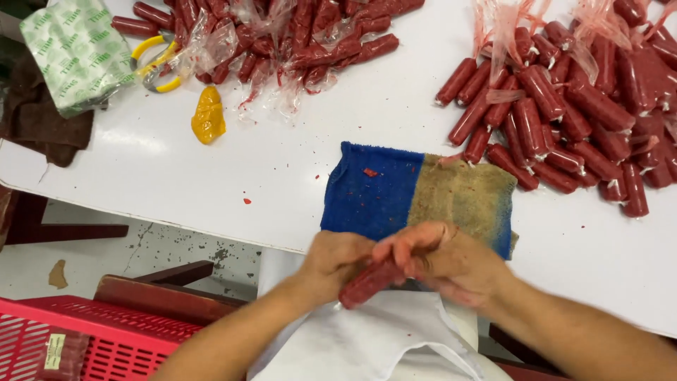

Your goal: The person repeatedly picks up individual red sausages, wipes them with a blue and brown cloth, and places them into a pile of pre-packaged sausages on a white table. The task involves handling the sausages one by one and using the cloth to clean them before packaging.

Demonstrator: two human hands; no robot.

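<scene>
Sausage (367,282): gripped at both ends, long axis slanting down toward the left hand (337,262).
Right hand (444,259): clamped on upper end.
Towel (395,190): just beyond both hands.

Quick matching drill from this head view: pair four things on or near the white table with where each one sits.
Things:
1. towel
2. yellow lump
3. red crate
4. red roll

Places:
A. below the table, at lower left
B. between the left hand and right hand
C. on the table beside the scissors
D. at the table's near edge, just beyond the hands

Pairs: 1-D, 2-C, 3-A, 4-B
</scene>
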